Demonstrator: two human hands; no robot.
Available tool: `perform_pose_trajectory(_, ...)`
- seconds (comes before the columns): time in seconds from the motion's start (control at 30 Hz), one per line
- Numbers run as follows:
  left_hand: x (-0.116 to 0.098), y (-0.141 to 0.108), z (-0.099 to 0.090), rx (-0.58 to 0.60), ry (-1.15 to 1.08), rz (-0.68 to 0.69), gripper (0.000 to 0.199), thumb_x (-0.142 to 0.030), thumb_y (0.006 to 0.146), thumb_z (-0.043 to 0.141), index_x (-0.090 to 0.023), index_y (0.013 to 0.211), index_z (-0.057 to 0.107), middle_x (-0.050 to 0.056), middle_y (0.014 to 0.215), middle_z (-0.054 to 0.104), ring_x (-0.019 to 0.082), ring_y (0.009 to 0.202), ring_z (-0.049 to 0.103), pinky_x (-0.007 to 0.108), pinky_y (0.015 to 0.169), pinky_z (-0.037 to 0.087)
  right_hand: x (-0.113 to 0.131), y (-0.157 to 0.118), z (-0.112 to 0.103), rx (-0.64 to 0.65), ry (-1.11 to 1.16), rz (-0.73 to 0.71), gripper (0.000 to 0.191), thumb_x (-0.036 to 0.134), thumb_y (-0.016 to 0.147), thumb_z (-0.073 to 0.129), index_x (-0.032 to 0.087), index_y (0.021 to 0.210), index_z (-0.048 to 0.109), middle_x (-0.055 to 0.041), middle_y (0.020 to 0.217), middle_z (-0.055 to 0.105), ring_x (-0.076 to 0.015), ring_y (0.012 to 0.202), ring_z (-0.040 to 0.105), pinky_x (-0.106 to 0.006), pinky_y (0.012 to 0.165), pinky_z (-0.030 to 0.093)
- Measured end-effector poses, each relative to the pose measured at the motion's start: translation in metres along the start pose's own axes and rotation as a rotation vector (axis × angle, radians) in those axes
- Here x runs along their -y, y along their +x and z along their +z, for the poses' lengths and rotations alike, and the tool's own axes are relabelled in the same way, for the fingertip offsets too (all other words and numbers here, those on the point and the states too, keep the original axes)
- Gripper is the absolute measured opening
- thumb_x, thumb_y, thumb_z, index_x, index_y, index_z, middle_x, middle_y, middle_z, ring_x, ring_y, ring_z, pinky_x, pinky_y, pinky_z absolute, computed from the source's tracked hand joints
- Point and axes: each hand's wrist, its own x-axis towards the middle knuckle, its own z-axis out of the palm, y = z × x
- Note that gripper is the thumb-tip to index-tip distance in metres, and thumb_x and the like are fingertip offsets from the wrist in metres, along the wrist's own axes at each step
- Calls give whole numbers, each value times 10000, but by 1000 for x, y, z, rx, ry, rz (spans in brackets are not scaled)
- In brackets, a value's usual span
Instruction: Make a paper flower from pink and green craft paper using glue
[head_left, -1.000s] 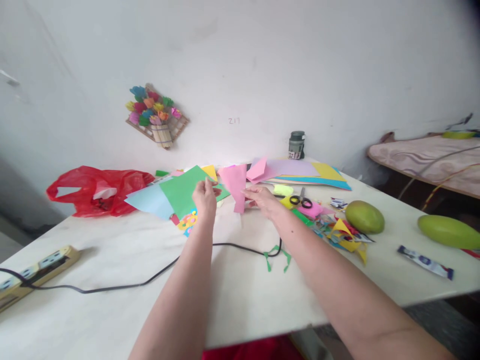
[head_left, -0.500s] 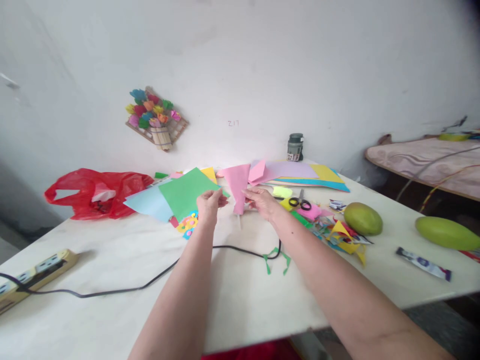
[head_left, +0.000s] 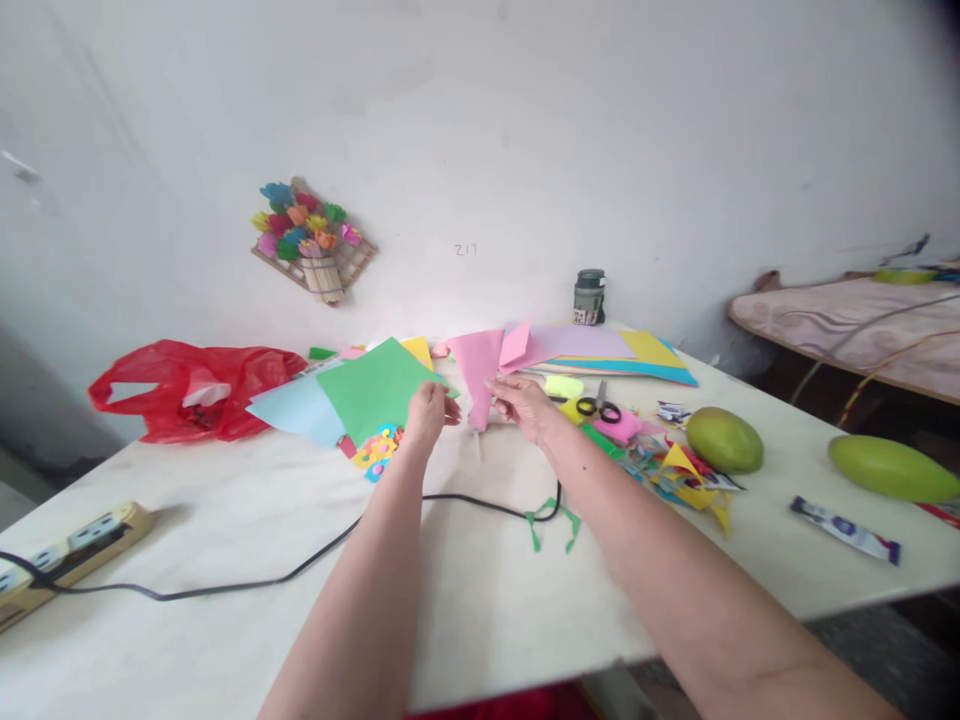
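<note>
The person's R grip (head_left: 523,402) had the pink paper (head_left: 477,365) pinched near its lower R edge, thumb vs. fingertips. The paper was approx. upright betw. both grips, wide end up, narrow end down; couldn't tell if its tip touched the surface (head_left: 517,610). L grip (head_left: 429,413) was just beside the narrow end, fingers bent; couldn't tell if it held anything.

Main risk: w/ the hold on one side only, the paper could swing or slip if the pinch slackened; too hard a squeeze might crease it. A clumsy L grip could bend or tear the narrow part. Also poss.: L wrist dragging the green sheet (head_left: 382,385) or small colored shapes (head_left: 379,452), both v. near it. The black cord (head_left: 221,594) passed under the L forearm & ended near the R, so a sideways sweep might snag it. Scissors (head_left: 598,408) & paper scraps (head_left: 690,475) lay beyond the R forearm; an outward elbow/forearm move could scatter the scraps.
</note>
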Motion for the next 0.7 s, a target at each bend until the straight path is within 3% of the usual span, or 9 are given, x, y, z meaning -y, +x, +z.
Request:
perform_pose_trajectory(0.1, 0, -1, -2, 42, 64, 2, 190, -332, 685, 576, -155, 640, 526, -12, 408, 517, 101, 354, 484, 206, 388, 396, 1, 0, 0, -7, 4, -7, 362, 354, 434, 784, 147, 656, 588, 62, 495, 471, -36, 385, 348, -201, 361, 230)
perform_pose_trajectory(0.27, -1, -3, -7, -37, 126, 56, 415, -495, 643, 611, -167, 438, 462, -22, 319, 406, 72, 293, 370, 202, 345, 293, 2, -1, -1, 60, 0, 12, 332, 348, 480, 770, 145, 676, 596, 60, 476, 467, -35, 381, 341, -201, 364, 215)
perform_pose_trajectory(0.4, -1, -6, -1, 152, -155, 123, 447, -584, 631, 593, -139, 673, 580, 48, 648, 618, 134, 612, 587, 227, 542, 452, 2, -4, 1, 141, 1, 40, 323, 361, 527, 749, 127, 689, 594, 61, 467, 462, -32, 376, 336, -196, 374, 195)
perform_pose_trajectory(0.5, -1, -9, 6, 324, -355, 161, 543, -597, 574, 641, -151, 881, 598, 76, 862, 649, 176, 830, 603, 279, 720, 466, 2, -7, 3, 207, -16, 77, 320, 362, 540, 747, 127, 672, 574, 62, 459, 461, -28, 372, 324, -199, 387, 189)
perform_pose_trajectory(0.7, -3, -14, 12, 407, -485, 82, 652, -607, 497, 693, -118, 918, 602, 140, 924, 648, 250, 851, 612, 369, 749, 461, -1, -9, 5, 370, -31, 127, 304, 364, 576, 738, 133, 628, 546, 75, 450, 409, -30, 383, 310, -203, 400, 186)
